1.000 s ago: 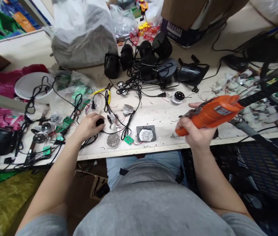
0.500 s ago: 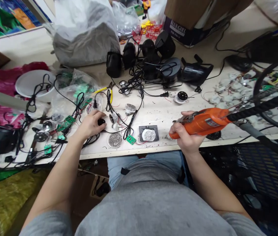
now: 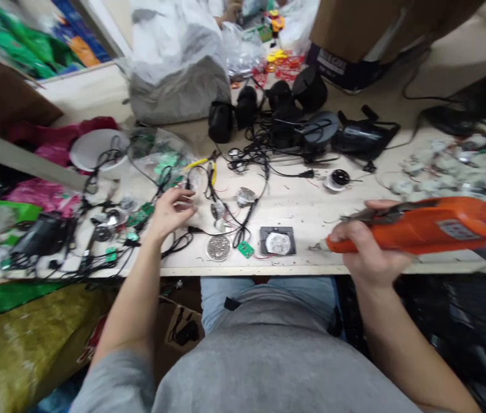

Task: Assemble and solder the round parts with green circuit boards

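Note:
My left hand (image 3: 174, 213) hovers over the bench with its fingers apart and nothing in them. Near its fingertips lie a black cord with a dark end piece (image 3: 194, 229) and a small round lamp part (image 3: 217, 212). My right hand (image 3: 372, 252) is wrapped round an orange power screwdriver (image 3: 432, 226), its tip pointing left. To the left of that tip sits a white round LED disc (image 3: 278, 243) on a dark square holder (image 3: 264, 245). A round dish of small screws (image 3: 218, 248) and a green circuit board (image 3: 245, 249) lie between my hands.
Black lamp housings (image 3: 309, 90) and tangled cords stand behind. Yellow-handled pliers (image 3: 197, 163) lie at the back left of centre. White lamp parts (image 3: 440, 163) are heaped at right. A grey-white sack (image 3: 178, 69) and a cardboard box (image 3: 363, 28) stand at the rear.
My left hand has come off the black piece, and its fingers have loosened. My right hand has drawn the power screwdriver to the right. The view has shifted a little.

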`<control>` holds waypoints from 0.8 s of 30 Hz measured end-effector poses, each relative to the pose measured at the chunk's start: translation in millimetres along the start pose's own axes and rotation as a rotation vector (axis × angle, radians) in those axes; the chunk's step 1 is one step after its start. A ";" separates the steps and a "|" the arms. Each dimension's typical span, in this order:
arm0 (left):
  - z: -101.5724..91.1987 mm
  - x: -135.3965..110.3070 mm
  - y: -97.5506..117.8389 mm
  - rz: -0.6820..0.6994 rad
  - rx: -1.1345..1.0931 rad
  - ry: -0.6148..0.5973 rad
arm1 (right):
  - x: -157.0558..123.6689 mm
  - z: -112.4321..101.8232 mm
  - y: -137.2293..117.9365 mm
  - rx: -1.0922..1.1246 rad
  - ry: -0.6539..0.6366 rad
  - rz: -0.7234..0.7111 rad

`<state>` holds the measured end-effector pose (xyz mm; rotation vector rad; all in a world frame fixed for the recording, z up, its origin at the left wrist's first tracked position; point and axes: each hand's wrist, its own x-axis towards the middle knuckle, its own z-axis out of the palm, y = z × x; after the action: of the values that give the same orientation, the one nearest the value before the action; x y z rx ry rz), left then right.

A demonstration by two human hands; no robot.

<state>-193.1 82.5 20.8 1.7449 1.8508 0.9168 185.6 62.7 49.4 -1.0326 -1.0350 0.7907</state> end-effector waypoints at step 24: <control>6.2 19.4 25.1 0.093 0.599 -0.449 | 8.3 19.9 -3.0 0.010 0.103 0.095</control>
<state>-173.3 102.3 37.0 2.1617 1.8447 -0.0455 169.7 75.0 57.8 -1.1092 -0.8994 0.8102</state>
